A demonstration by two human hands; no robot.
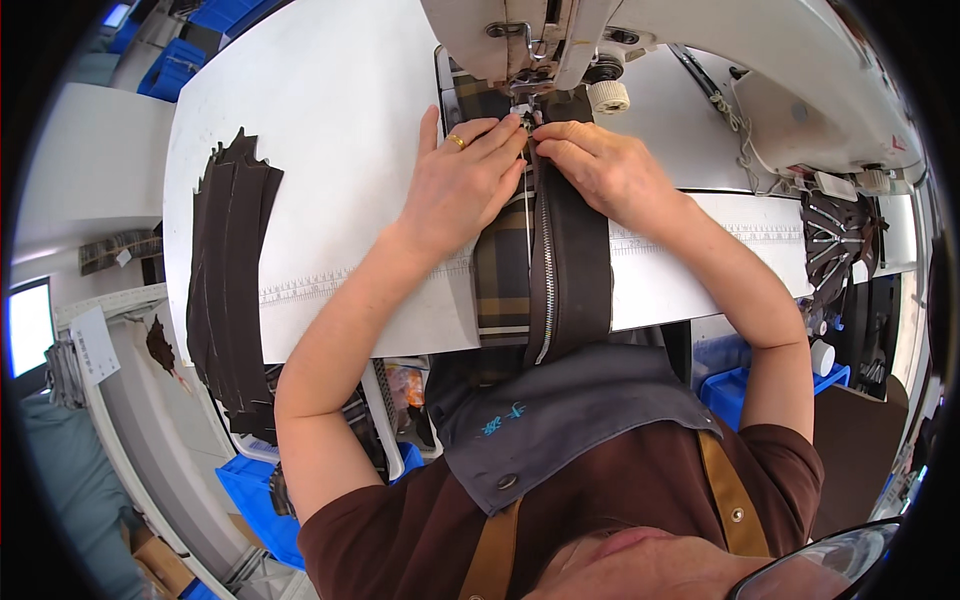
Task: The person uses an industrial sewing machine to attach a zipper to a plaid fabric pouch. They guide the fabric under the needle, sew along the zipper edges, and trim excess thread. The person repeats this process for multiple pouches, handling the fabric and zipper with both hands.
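Note:
Plaid fabric (pixel 500 290) runs under the sewing machine's presser foot (pixel 525 103), with a dark brown strip (pixel 582 280) and a metal zipper (pixel 546 270) along it. My left hand (pixel 470 170) lies on the plaid fabric with fingers extended, their tips just beside the presser foot. My right hand (pixel 600 165) is closed on the brown zipper strip just in front of the foot, thumb and fingertips pressed together at its edge. The needle area is partly hidden by my fingertips.
The sewing machine head (pixel 720 70) overhangs the white table (pixel 330 200) at upper right. A stack of brown strips (pixel 225 270) hangs over the table's left side; a bundle of zippered pieces (pixel 835 240) lies at right. Blue bins (pixel 260 500) sit below.

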